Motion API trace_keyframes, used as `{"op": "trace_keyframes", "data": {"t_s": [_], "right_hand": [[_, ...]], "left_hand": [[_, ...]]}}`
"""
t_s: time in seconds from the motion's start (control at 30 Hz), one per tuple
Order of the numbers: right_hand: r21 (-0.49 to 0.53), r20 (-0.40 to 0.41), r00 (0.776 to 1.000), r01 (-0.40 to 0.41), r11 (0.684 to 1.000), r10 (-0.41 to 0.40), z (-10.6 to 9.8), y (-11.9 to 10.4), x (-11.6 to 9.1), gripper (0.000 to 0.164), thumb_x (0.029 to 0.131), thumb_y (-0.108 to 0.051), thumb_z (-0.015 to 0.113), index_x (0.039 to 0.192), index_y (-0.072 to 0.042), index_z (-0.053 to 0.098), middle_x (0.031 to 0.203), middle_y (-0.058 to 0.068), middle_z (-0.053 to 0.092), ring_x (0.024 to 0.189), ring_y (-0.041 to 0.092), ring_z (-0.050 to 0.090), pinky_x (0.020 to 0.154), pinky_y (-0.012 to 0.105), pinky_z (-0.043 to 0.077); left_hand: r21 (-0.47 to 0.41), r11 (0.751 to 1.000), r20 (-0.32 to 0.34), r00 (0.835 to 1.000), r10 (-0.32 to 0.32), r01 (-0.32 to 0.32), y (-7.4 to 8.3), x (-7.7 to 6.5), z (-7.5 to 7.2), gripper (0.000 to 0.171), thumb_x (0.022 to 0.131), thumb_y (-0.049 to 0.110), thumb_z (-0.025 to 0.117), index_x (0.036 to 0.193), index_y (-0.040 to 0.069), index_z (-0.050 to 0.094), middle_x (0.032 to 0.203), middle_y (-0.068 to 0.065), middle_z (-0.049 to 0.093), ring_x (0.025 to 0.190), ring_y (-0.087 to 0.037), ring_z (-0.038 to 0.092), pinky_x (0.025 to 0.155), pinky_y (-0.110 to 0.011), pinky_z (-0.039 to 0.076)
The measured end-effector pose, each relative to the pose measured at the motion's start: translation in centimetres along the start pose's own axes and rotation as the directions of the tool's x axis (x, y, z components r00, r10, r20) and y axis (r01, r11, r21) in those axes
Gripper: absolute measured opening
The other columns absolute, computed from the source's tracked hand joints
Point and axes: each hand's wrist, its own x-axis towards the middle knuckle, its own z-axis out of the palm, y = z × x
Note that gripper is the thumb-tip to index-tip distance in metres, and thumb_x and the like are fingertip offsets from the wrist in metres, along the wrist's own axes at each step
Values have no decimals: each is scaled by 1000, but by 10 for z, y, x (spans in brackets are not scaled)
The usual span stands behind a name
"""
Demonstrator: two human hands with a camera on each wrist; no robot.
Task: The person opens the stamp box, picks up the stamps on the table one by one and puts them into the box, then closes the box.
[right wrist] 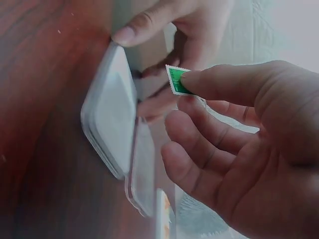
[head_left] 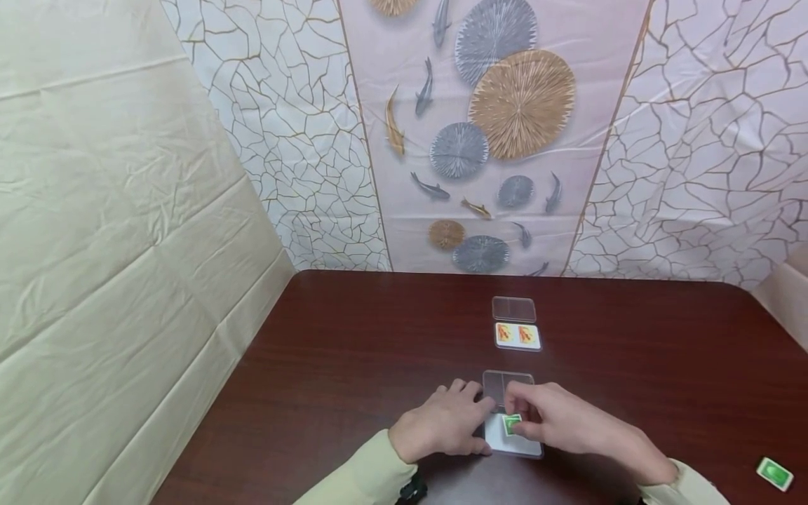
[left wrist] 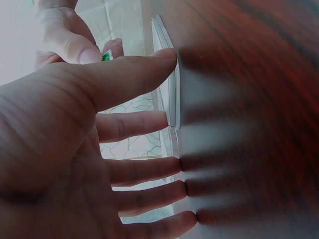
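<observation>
My right hand [head_left: 562, 417] pinches a small green stamp [right wrist: 178, 80] with a white toothed edge between thumb and fingertip. The stamp is above the white inner face of a flat clear case [right wrist: 112, 107], whose transparent lid [head_left: 499, 384] lies folded back on the far side. At the case's left side is my left hand [head_left: 447, 421], its fingers spread. In the left wrist view, the left thumb [left wrist: 164, 54] and index fingertip meet the case's edge, and the other fingertips reach down to the tabletop.
Farther back on the dark red table [head_left: 379, 330] lies another opened case [head_left: 517, 337] holding two orange-and-yellow stamps, its clear lid [head_left: 513, 308] behind it. Near the right edge is a small stack of green stamps [head_left: 774, 473]. Patterned cloth [head_left: 480, 140] hangs behind the table.
</observation>
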Motion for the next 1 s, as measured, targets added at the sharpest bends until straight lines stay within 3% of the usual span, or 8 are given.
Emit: {"op": "trace_keyframes", "data": {"t_s": [0.7,1.0], "right_hand": [[20,50,997,-65,998,64,23,5,7,22,84,-12,73,89,-22,54,69,-16,53,60,-5,47,53,19,41],[-40,3,997,-77,996,78,27,5,8,25,79,-9,75,86,-22,54,68,-18,53,59,-5,47,54,19,40]], "left_hand": [[37,999,-28,999,-22,23,2,-1,1,57,82,60,69,129,30,56,138,3,52,122,-15,50,91,-37,49],[40,999,-35,999,-24,26,1,0,2,57,82,61,69,128,31,56,137,6,52,122,-14,51,90,-36,49]]}}
